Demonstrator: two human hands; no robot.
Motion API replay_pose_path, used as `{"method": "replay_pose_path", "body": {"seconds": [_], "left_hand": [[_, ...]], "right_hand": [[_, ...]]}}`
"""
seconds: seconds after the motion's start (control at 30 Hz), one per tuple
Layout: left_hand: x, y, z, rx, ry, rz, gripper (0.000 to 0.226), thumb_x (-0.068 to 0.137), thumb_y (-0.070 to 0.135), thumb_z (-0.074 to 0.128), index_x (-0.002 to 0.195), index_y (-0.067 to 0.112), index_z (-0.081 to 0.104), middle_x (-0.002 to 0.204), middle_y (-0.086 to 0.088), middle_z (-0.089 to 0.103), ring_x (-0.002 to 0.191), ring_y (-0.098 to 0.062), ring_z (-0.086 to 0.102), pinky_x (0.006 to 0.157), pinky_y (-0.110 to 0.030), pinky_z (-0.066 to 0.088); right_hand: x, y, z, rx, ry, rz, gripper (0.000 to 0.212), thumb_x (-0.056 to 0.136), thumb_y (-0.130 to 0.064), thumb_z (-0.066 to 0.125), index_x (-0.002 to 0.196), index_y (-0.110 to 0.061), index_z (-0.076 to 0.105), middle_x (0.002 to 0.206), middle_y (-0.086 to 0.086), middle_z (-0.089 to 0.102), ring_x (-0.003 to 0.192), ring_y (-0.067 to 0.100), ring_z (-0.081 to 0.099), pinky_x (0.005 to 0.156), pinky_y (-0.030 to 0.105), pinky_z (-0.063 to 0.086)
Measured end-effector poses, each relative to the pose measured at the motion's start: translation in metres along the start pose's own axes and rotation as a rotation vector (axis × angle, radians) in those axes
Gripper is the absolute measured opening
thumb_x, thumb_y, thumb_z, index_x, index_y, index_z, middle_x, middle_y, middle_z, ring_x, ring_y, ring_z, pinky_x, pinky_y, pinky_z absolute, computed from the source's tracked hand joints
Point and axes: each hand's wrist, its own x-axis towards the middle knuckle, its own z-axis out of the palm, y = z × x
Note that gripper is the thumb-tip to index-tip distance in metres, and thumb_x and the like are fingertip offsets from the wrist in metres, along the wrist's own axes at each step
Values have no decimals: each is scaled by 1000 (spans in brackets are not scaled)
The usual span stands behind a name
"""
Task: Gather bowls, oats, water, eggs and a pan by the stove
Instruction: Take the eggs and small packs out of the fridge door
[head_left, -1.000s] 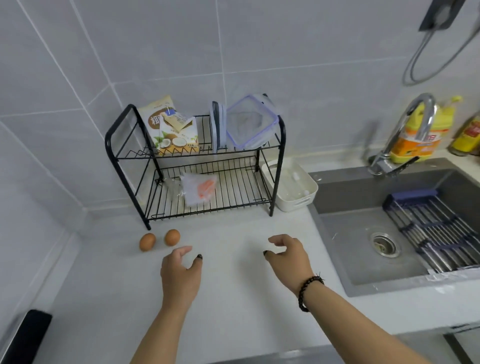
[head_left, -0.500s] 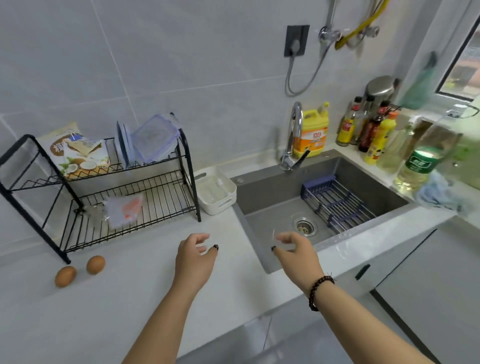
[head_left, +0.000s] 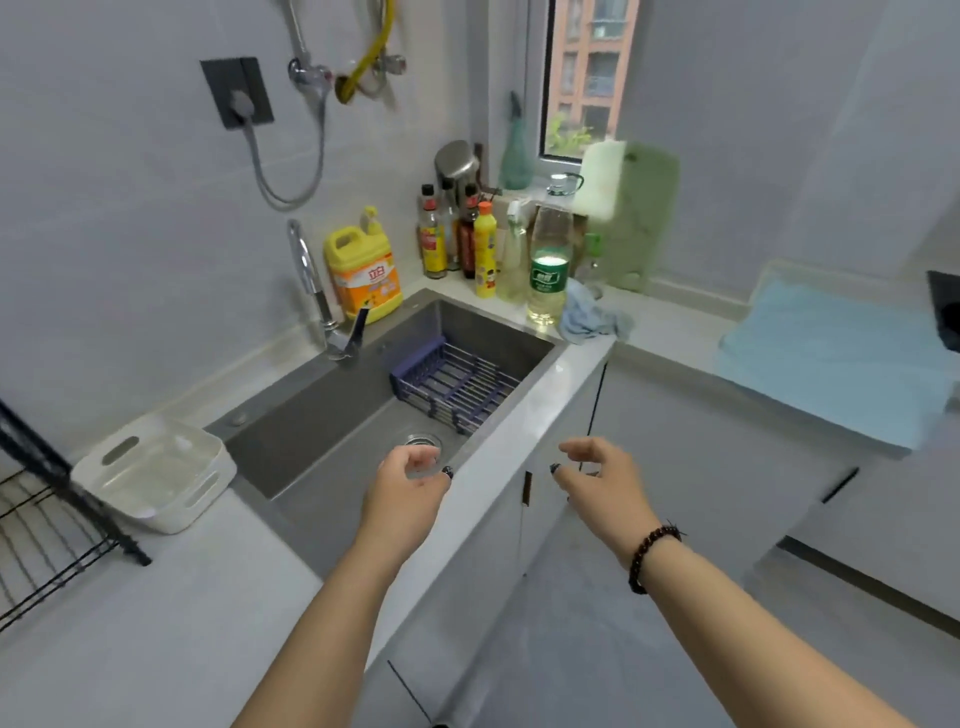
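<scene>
My left hand (head_left: 402, 491) hovers over the front part of the grey sink (head_left: 332, 415), fingers loosely curled, holding nothing. My right hand (head_left: 602, 478) hangs past the counter's front edge, in front of the cabinet doors, also loosely curled and holding nothing. A large clear bottle with a green label (head_left: 549, 265) stands at the sink's far right corner among other bottles. No eggs, oats, bowls or pan are in view.
A white plastic basin (head_left: 156, 475) sits left of the sink, beside the black wire rack (head_left: 47, 499). A purple drain rack (head_left: 452, 382) lies in the sink below the tap (head_left: 317, 291). Yellow detergent jug (head_left: 366, 270), sauce bottles, blue rag (head_left: 592, 317), green cutting board (head_left: 631, 218), blue mat (head_left: 836, 358).
The view has swung right, from the rack and eggs to the sink and corner counter. Both hands moved right with it, still holding nothing; the eggs and oats bag left the frame.
</scene>
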Motion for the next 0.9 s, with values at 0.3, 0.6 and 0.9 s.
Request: {"method": "replay_pose_path", "body": {"seconds": [0.3,0.6,0.9], "left_hand": [[44,68,91,6,-372,66,23,87,15,63,106,28,62,110,6,66,99,-12,64,90,-35,54],[131,129,191,35,-666,144,18,89,17,65,106,25,61,94,-2,74,97,-12,68,91,-33,51],[172,167,301,85,-877,157,15,91,17,61,103,25,60,91,-1,75,98,-14,68,93,-36,49]], "right_hand": [[43,27,-73,64,229,78,18,86,-23,65,96,-36,58,118,-4,55,100,20,61,93,44,52],[125,35,-140,113,467,183,19,87,-23,65,94,-38,57,115,-8,56,106,18,59,98,44,49],[164,57,-206,175,676,275,20,87,-21,64,98,-35,58,114,-12,56,106,18,59,98,44,49]]}}
